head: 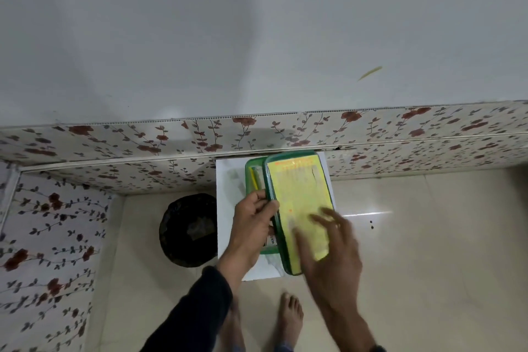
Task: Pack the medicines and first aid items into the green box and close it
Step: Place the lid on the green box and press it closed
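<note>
Left hand (255, 216): fingers curled, pinching the lid's left rim about halfway along; thumb lies on the rim edge. Dark sleeve on that arm.

Right hand (333, 240): open, fingers spread, palm down on the near half of the lid (300, 203). Motion-blurred, so I cannot tell if it presses flat or only the fingertips touch. It grips nothing.

Lid: yellow panel with green rim, lying skewed over the box (251, 171). It sits offset to the right and is not seated; the box's left strip and far-left corner are uncovered. In that gap 1 yellow-green item (253, 178) shows, upright along the left wall; too small to identify. Near the left wrist a white label with partial print shows inside the box.

Box rests on a white table (228, 194), pushed against the floral wall panel (114, 151) at the far side.

Left of the table, on the floor: a round black bin (187, 230), touching or just beside the table edge. 2 bare feet at near edge, below the table.
</note>
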